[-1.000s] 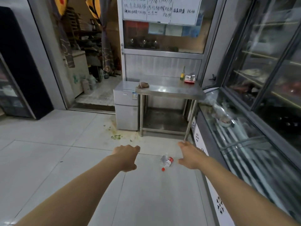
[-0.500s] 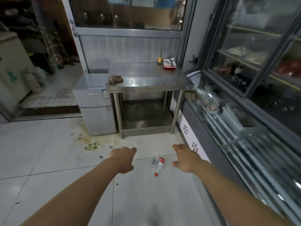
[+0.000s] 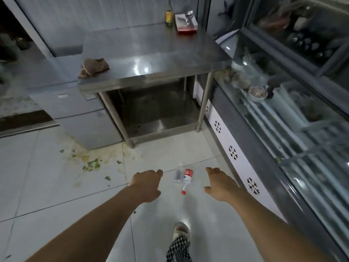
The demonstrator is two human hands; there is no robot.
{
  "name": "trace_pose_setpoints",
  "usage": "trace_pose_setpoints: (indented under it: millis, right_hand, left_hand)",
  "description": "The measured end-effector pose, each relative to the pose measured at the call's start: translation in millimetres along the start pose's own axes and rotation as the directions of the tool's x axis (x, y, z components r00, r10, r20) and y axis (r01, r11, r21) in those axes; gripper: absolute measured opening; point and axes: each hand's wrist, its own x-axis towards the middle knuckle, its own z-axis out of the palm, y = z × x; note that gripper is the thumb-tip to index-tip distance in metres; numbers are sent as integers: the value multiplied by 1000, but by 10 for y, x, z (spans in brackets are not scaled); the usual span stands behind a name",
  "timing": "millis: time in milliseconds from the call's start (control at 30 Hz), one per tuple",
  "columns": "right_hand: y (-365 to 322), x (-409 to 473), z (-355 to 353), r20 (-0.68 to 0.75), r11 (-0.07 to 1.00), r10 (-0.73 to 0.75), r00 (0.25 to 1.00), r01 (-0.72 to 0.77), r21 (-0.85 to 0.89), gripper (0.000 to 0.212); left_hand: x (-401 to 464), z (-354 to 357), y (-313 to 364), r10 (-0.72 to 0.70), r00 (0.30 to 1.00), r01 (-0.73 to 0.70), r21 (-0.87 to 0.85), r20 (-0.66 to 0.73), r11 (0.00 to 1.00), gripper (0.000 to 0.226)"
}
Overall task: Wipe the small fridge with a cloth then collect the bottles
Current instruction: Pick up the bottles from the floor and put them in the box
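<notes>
Two plastic bottles lie side by side on the floor tiles: a clear one (image 3: 178,173) and one with a red label and red cap (image 3: 187,179). My left hand (image 3: 147,183) hovers left of them and my right hand (image 3: 220,183) hovers right of them, both empty with fingers apart. A crumpled brown cloth (image 3: 95,67) rests on the front left corner of the steel table (image 3: 151,52). The small grey fridge (image 3: 75,108) stands against the table's left side.
A glass bottle (image 3: 169,15) and a red tray with a spoon (image 3: 186,22) sit at the table's back. A glass display freezer (image 3: 283,110) runs along the right. Green scraps and stains (image 3: 92,164) lie on the floor by the fridge. My shoe (image 3: 181,230) shows below.
I have walked closer, so the table, fridge and bottles appear larger and nearer. Both hands stay stretched forward and empty on either side of the bottles.
</notes>
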Motion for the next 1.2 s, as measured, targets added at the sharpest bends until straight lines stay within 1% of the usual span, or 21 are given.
trace_pose_setpoints:
  millis: [100, 200, 300, 500, 633, 767, 867, 933, 1067, 1200]
  right_hand:
    - [99, 553, 76, 48, 999, 19, 999, -20, 26, 65]
    - [205, 1030, 215, 56, 998, 36, 998, -40, 55, 64]
    - [310, 1472, 463, 70, 994, 57, 996, -63, 87, 62]
    - [531, 2386, 1283, 127, 967, 155, 980, -177, 186, 64]
    - [650, 3043, 1929, 113, 940, 210, 971, -232, 251, 66]
    - [769, 3724, 2600, 88, 912, 250, 964, -265, 312, 68]
    - [845, 4227, 3097, 80, 891, 282, 956, -292, 348, 69]
    - [875, 4533, 3395, 46, 883, 294, 955, -289, 370, 69]
    - [952, 5043, 3898, -43, 853, 338, 940, -287, 436, 68]
    - [1045, 5405, 4244, -30, 783, 429, 903, -355, 511, 79]
  left_hand:
    - [555, 82, -48, 3, 999, -2, -39, 48, 999, 53]
    - [1088, 226, -89, 17, 994, -10, -64, 104, 998, 53]
    - [1614, 453, -126, 17, 991, -5, -97, 131, 995, 54]
    - [2702, 1211, -155, 27, 987, -6, -134, 159, 991, 54]
    - [3432, 1881, -153, 30, 979, 2, -157, 202, 988, 52]
    - [4150, 2612, -113, 22, 983, 13, -188, 184, 982, 52]
    - [4623, 3163, -82, -7, 993, 33, -219, 121, 975, 51]
    - [4896, 3511, -75, -25, 995, 46, -231, 94, 972, 53]
    - [5337, 4121, -93, -89, 992, 108, -258, 85, 960, 53]
    - [5674, 4527, -105, -137, 985, 165, -332, 107, 929, 60]
